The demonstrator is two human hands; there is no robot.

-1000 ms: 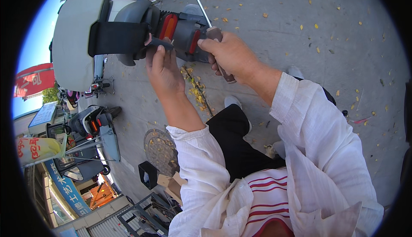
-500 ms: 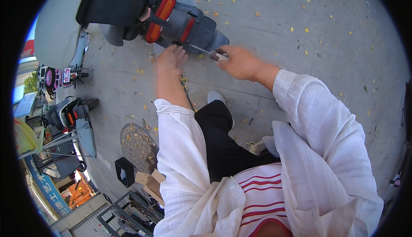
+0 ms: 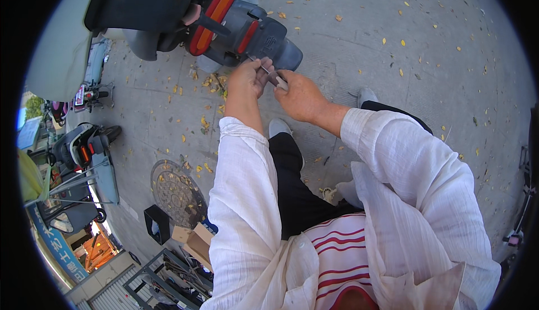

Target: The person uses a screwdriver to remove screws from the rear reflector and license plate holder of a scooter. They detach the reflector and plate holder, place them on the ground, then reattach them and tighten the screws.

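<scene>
1. Screwdriver [image 3: 273, 77]: it lay just off the near edge of the scooter's rear fender [image 3: 286, 53], its thin shaft slanting toward that edge and its handle toward the wearer. The tip was too small to make out, so contact with the fender could not be confirmed from where I stood.

2. Right hand [image 3: 303, 98]: on the near side of the fender, thumb and fingers were clamped together on the handle. The wrapped hold presumably allowed both twist and push to pass along the shaft.

3. Left hand [image 3: 247, 80]: beside the fender's near edge, the fingers were partly curled next to the shaft. Whether they pinched it or merely flanked it, I could not tell; the position seemed suited to guiding the tip.

4. Red reflector [image 3: 247, 36]: it was mounted crosswise at the fender's left end, likely to face rearward traffic.

5. Tail light [image 3: 212, 21]: red with an orange centre, it sat left of the fender.

6. Manhole cover [image 3: 178, 189] and cardboard box [image 3: 193, 245]: both lay well apart from the fender, leftward and toward the wearer.
</scene>
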